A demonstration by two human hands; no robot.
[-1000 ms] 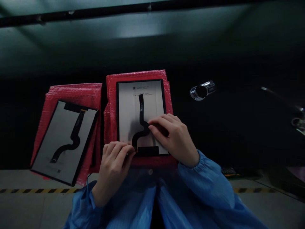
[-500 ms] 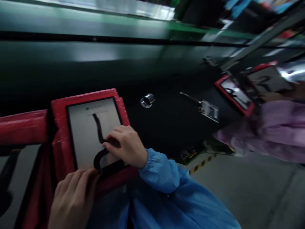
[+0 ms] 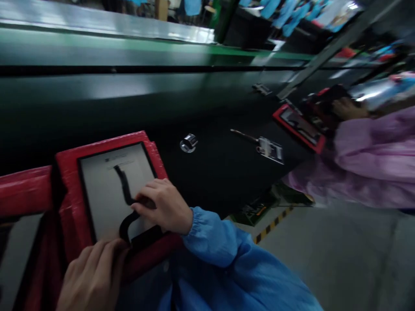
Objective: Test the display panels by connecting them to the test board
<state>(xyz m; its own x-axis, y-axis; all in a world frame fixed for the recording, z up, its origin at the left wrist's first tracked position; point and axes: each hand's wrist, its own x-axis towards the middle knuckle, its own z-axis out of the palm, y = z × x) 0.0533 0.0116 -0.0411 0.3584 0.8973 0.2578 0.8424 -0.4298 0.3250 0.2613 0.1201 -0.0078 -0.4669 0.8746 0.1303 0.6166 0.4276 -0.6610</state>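
Observation:
A flat pale panel (image 3: 102,194) with a dark border lies in a red, film-wrapped holder (image 3: 100,143) before me. Across its face runs a curved black flexible strip (image 3: 125,186), probably a ribbon cable, which bends near the lower edge. My right hand (image 3: 166,205) is closed over the strip's middle, thumb and forefinger pinching it. At the holder's lower left corner is my left hand (image 3: 94,274), its fingers curled and pressed together beside the strip's lower bend. Whatever those fingertips grip is hidden.
Another red holder (image 3: 26,190) adjoins on the left. On the dark bench (image 3: 207,172) lie a clear roll (image 3: 188,143) and a small board with a lead (image 3: 270,149). To the right, a co-worker in a pink sleeve (image 3: 369,151) works near a red-framed panel (image 3: 300,127).
The view has shifted, so the bench things sit further left and lower. My hands keep their places on the panel. The co-worker's hand and the panel beside it look different.

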